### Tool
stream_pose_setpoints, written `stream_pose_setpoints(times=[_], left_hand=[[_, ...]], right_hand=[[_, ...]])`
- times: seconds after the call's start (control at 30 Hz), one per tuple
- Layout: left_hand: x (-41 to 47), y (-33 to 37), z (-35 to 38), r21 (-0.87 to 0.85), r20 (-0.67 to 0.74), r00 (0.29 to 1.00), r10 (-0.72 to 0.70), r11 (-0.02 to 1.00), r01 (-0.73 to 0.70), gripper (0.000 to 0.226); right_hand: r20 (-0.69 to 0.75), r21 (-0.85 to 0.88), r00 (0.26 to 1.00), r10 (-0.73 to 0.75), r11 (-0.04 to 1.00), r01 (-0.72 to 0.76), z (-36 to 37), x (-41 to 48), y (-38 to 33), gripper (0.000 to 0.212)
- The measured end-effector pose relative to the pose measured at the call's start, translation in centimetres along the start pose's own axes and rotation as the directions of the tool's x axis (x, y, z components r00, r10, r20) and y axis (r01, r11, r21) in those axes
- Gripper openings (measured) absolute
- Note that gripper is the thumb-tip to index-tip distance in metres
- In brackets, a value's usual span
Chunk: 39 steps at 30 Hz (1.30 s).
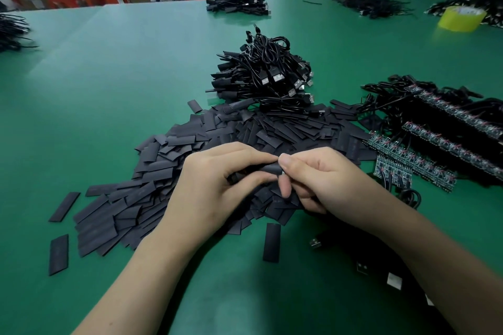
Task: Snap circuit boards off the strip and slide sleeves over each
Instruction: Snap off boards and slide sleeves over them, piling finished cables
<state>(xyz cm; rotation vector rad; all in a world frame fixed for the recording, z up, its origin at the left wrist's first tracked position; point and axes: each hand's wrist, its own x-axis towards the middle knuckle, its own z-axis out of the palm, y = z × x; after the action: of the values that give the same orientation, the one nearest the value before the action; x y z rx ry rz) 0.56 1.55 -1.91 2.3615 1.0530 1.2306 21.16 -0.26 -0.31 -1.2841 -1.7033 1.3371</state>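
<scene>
1. Green work surface [109, 95] fills the view. Other persons work at its far edge.
2. Sleeve pile [190, 149]: flat black sleeves spread across the centre of the surface, directly beneath and beyond both grips.
3. Cable heap [266, 76]: black leads with USB plugs, stacked just behind the sleeve pile. Sleeved ends show at its left side, so these are judged to be finished units.
4. Board strips [408, 160]: several unsnapped strips with wires attached lie right of the sleeve pile, near the right grip but not touching it.
5. Left grip [217, 179]: thumb and fingers are curled round one black sleeve, holding it above the pile.
6. Right grip [321, 179]: thumb and forefinger are pinched at the right end of that sleeve. The item grasped is almost wholly hidden; it is judged to be a snapped-off board.
7. Step in hand: sleeving, not snapping. The next move calls for keeping the sleeve mouth open and square to the board, then pushing the two together along one line.
8. Sleeve [268, 168]: lies roughly level between the two grips, touching both, rounded rather than flat.
9. Loose sleeve [271, 242]: lies alone on the surface, nearer the person, below both grips.
</scene>
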Motion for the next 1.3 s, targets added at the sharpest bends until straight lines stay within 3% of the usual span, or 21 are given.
stream_pose_setpoints(times=[0.1,0.23,1.3], left_hand=[[0.05,-0.28,0.05,-0.031,-0.035,0.997,-0.068,0.997,0.067,0.018],[0.11,-0.46,-0.01,-0.01,-0.099,0.988,-0.12,0.993,0.12,0.019],[-0.03,-0.25,0.28,-0.032,-0.049,0.997,-0.056,0.998,0.055,0.019]], right_hand=[[-0.143,-0.249,0.975,-0.171,0.96,0.132,-0.05,-0.07,-0.04,0.031],[-0.281,-0.318,0.911,-0.303,0.925,0.21,-0.32,-0.11,-0.1,0.009],[-0.29,-0.327,0.915,-0.28,0.928,0.18,0.11,0.26,0.41,0.013]])
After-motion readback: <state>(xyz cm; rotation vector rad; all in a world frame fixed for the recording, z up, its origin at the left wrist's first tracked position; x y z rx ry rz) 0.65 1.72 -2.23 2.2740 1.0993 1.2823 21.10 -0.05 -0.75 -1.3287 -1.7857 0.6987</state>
